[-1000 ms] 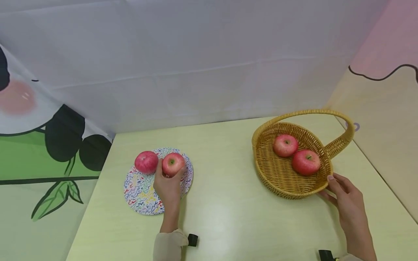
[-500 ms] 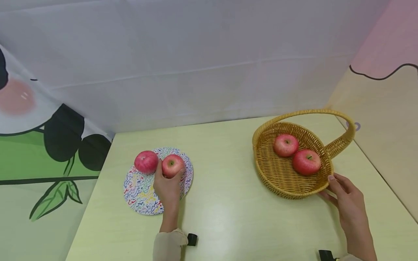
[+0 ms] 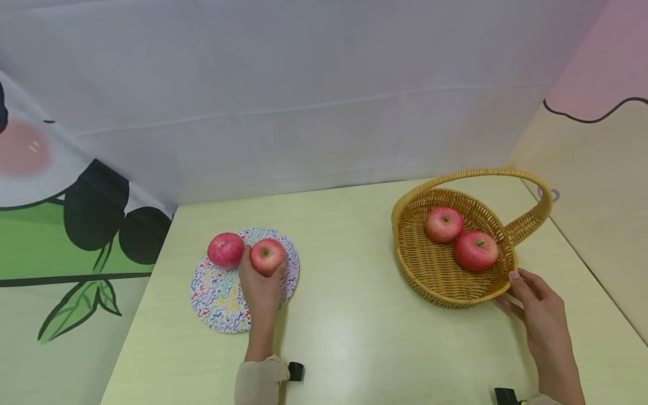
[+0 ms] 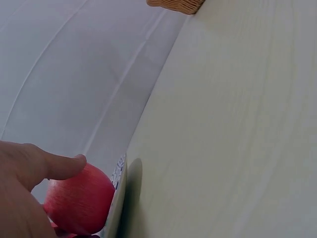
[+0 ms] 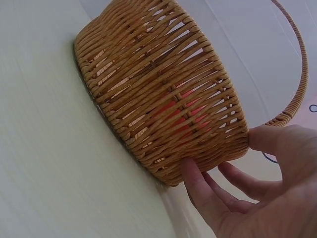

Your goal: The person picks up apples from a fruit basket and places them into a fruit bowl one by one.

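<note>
On the colourful patterned plate (image 3: 217,304) at the left, my left hand (image 3: 260,287) grips a red apple (image 3: 268,256) between thumb and fingers. A second apple (image 3: 225,250) lies just left of it at the plate's edge. In the left wrist view the thumb presses along the gripped apple (image 4: 81,201), close over the plate's rim (image 4: 118,208). My right hand (image 3: 541,318) holds the near right rim of a wicker basket (image 3: 422,264), thumb on the rim and fingers against its outer side (image 5: 163,94). Inside sit two apples, one paler (image 3: 443,224) and one redder (image 3: 476,251).
The basket's tall arched handle (image 3: 486,172) rises over its far right side. Both vessels stand on a pale yellow table (image 3: 344,292), with a grey cloth wall (image 3: 304,101) behind and printed panels at both sides. Bare tabletop lies between plate and basket.
</note>
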Action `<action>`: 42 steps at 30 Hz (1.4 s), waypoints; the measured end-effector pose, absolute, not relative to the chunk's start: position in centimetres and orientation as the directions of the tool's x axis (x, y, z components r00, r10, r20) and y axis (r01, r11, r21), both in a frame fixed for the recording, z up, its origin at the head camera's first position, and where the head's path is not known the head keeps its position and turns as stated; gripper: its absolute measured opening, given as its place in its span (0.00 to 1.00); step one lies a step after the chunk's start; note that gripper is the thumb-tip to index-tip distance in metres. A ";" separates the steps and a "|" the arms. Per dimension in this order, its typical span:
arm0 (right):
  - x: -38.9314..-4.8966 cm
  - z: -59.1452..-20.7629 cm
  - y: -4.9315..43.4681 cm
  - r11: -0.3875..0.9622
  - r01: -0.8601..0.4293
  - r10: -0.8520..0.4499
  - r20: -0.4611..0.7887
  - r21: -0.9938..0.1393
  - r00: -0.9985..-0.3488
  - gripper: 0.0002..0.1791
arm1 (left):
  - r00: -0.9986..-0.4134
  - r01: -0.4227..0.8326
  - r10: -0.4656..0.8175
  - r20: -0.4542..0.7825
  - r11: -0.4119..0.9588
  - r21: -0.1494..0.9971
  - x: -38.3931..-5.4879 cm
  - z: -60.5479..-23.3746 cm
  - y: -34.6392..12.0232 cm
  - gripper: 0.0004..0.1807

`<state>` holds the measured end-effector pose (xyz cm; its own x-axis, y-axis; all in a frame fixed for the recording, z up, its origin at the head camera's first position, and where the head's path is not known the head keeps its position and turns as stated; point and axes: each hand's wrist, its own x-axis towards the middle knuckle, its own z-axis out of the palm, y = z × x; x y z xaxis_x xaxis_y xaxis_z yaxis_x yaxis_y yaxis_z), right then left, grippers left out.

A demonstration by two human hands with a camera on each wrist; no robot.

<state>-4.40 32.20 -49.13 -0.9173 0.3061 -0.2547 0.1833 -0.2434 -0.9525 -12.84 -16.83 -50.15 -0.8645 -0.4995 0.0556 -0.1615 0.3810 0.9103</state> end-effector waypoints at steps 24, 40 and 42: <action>-4.6 -49.0 32.2 -0.294 0.144 0.290 -0.231 -0.945 -0.929 0.10 | -0.869 -0.095 -0.472 0.148 0.453 0.886 -12.7 -47.5 -17.3 0.48; -4.4 -49.0 32.2 -0.299 0.144 0.298 -0.236 -0.943 -0.925 0.09 | -0.918 0.141 -0.241 0.314 0.541 0.829 -13.2 -45.5 -16.7 0.41; -4.5 -49.0 32.2 -0.299 0.139 0.298 -0.231 -0.944 -0.926 0.09 | -0.934 0.166 -0.182 0.308 0.543 0.823 -13.4 -45.5 -16.5 0.41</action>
<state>-4.49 32.20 -48.98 -0.9261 0.2982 -0.2311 0.1393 -0.2989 -0.9441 -13.35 -16.52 -45.48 -0.9336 -0.1824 0.3084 0.1660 0.5426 0.8234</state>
